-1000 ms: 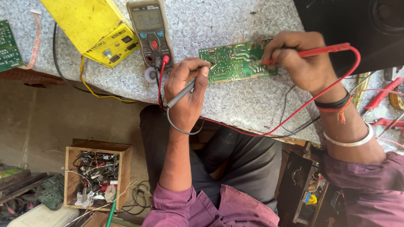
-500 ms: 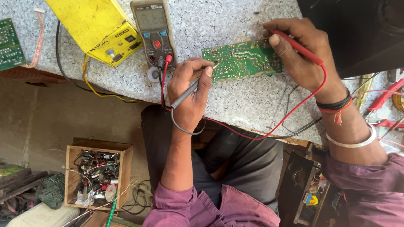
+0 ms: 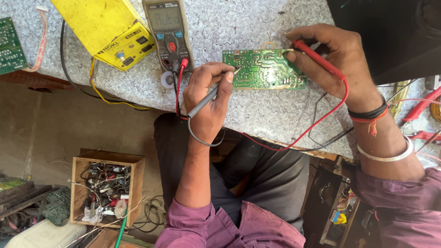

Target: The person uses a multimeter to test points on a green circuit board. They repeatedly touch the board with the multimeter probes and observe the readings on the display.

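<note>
A green circuit board [image 3: 264, 70] lies flat on the speckled grey worktop [image 3: 257, 115]. My left hand [image 3: 209, 98] grips a grey-black test probe [image 3: 206, 100], its tip touching the board's left edge. My right hand [image 3: 337, 57] holds a red test probe [image 3: 319, 59] with its tip at the board's upper right corner. Red and black leads run from both probes to a grey digital multimeter [image 3: 167, 32] standing behind my left hand.
A yellow box-shaped instrument [image 3: 108, 30] sits left of the multimeter. Another green board [image 3: 10, 46] lies at the far left edge. Below the worktop a wooden box [image 3: 106, 188] holds several loose parts and wires. A dark cabinet [image 3: 395, 32] fills the upper right.
My right hand has turned the red probe from lying across the board to pointing at its upper right corner. My left hand holds its probe at the board's left edge throughout.
</note>
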